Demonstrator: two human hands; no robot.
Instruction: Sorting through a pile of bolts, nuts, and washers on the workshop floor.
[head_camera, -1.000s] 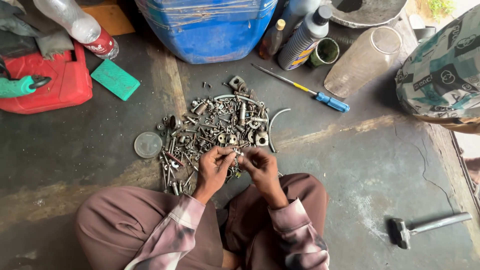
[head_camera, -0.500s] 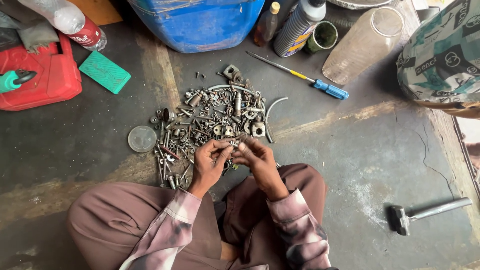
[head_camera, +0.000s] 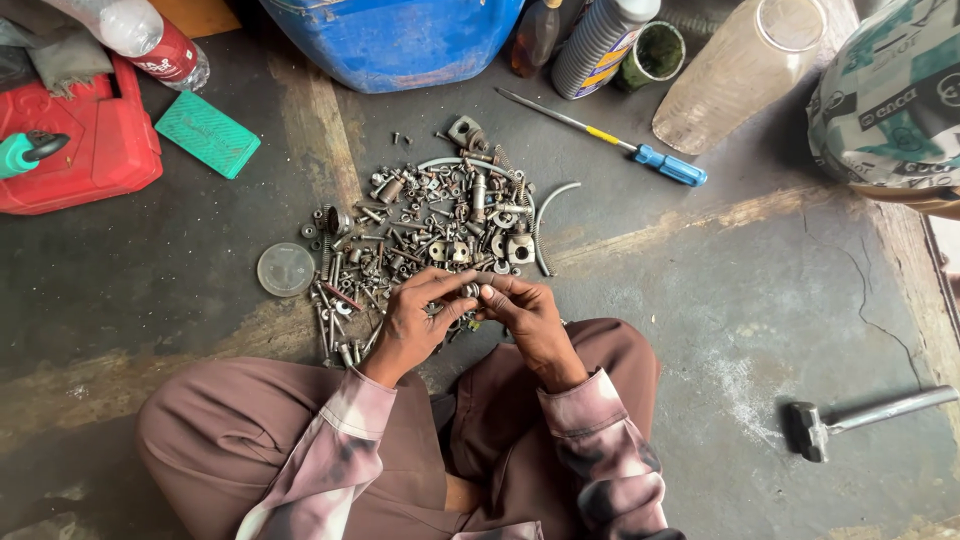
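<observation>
A heap of nuts, bolts, springs and small metal parts (head_camera: 440, 215) lies on the dark concrete floor in front of my crossed legs. My left hand (head_camera: 415, 325) and my right hand (head_camera: 525, 315) meet at the heap's near edge. Both pinch one small metal fastener (head_camera: 472, 291) between their fingertips, just above the floor. I cannot tell the fastener's exact kind; my fingers hide most of it.
A clear round lid (head_camera: 285, 269) lies left of the heap. A blue-handled screwdriver (head_camera: 615, 140), bottles (head_camera: 600, 45), a blue drum (head_camera: 400, 40), a red case (head_camera: 75, 150), a green pad (head_camera: 208, 134) and a clear jar (head_camera: 740, 75) ring the back. A hammer (head_camera: 860, 415) lies at right.
My hands have stayed together at the heap's near edge, fingers shifting slightly on the small part. The view has drifted a little, so everything sits higher in frame.
</observation>
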